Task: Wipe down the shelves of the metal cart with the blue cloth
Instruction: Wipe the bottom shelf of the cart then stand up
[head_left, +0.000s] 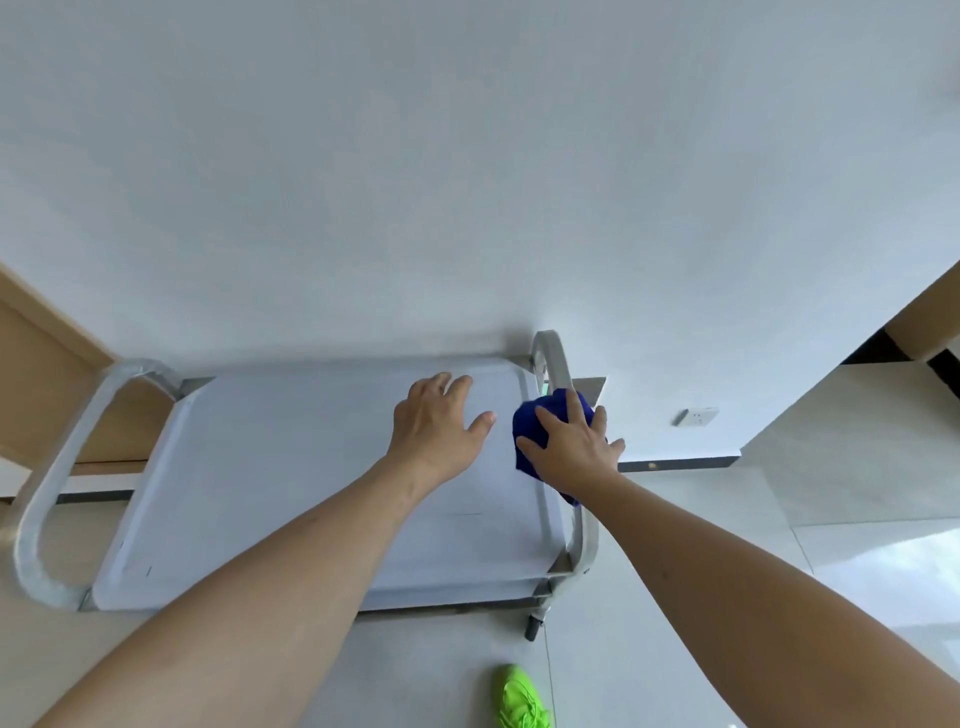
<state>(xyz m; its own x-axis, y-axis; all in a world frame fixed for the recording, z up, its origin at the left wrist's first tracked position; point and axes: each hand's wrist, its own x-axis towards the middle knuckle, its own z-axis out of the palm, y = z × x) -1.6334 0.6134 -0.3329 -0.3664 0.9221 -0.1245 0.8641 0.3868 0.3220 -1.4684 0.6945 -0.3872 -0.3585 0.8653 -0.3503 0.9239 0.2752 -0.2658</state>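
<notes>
The metal cart (270, 467) stands against a white wall, its flat top shelf seen from above, with a tubular handle at each end. My right hand (574, 449) lies spread on the bunched blue cloth (530, 423) at the shelf's right edge, beside the right handle (556, 358). The fingers are straight and press down on the cloth. My left hand (441, 421) hovers or rests flat over the shelf's far right part, fingers relaxed and holding nothing. A lower shelf edge (467, 590) peeks out under the front.
The left handle (57, 467) curves out at the cart's left end. A wooden panel (47, 374) stands at left. A wall socket (701, 415) sits right of the cart. A caster (535, 626) and my green shoe (522, 699) are on the tiled floor.
</notes>
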